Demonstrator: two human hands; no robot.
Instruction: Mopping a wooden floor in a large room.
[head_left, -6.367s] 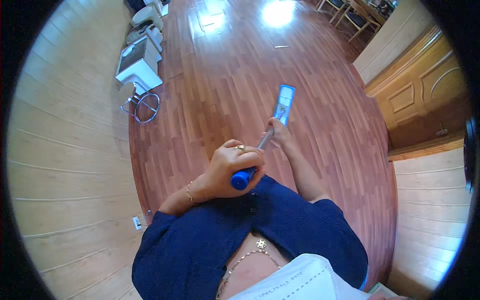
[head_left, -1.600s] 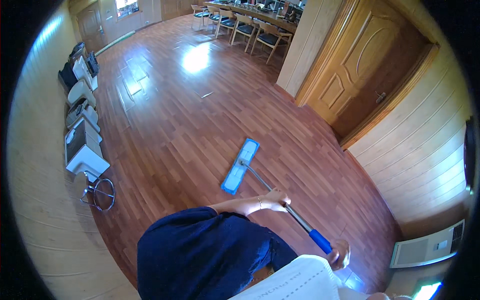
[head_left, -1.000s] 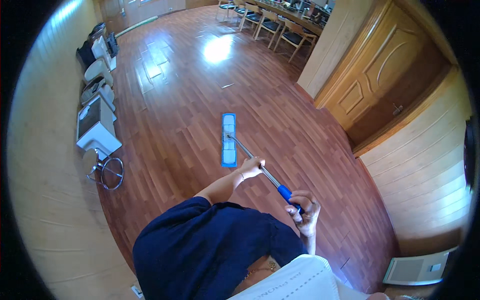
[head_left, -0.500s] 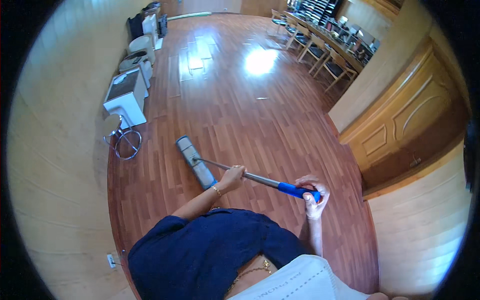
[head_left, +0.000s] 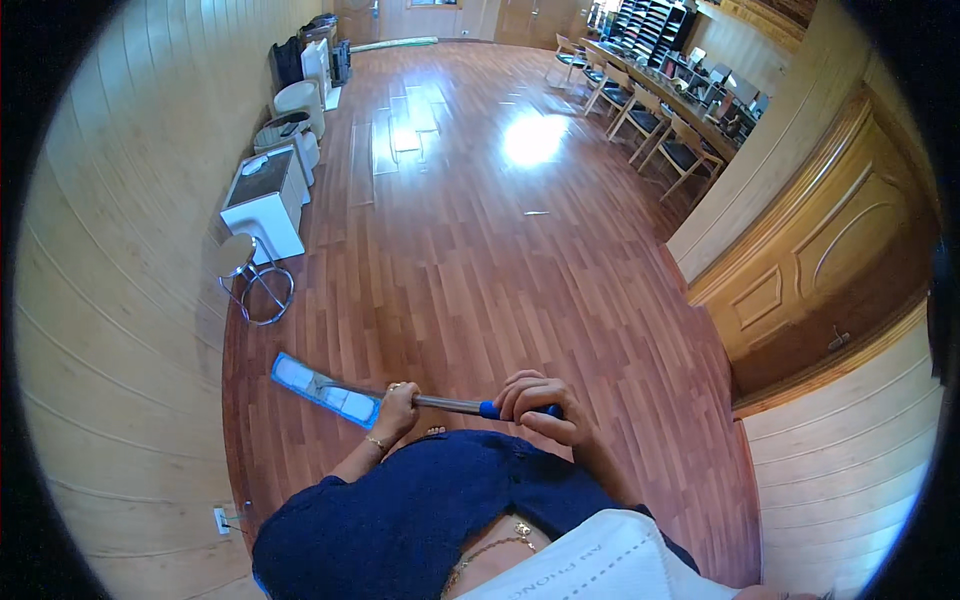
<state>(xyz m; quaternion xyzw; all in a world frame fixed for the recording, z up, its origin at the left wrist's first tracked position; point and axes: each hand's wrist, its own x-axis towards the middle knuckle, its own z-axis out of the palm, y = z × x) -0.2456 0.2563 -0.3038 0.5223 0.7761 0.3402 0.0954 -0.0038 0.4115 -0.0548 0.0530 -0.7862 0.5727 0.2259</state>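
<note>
A flat mop (head_left: 326, 391) with a blue-edged, pale head lies on the wood-look floor, left of my body. Its metal pole (head_left: 447, 404) runs to the right across my front and ends in a blue grip (head_left: 490, 410). My left hand (head_left: 400, 408) is closed round the pole close to the mop head. Over the blue grip, my right hand (head_left: 541, 404) curls its fingers and holds the end of the handle.
By the left wall stand a round metal stool (head_left: 257, 278), a white cabinet (head_left: 268, 200) and several bins. A wooden door (head_left: 815, 260) is on the right. Beyond it, chairs (head_left: 685, 155) line a long desk. A small light scrap (head_left: 537, 212) lies on the floor.
The mop head has moved left and turned, its blue rim now showing more. Both hands have shifted left with the pole, and my right hand has closed further over the grip.
</note>
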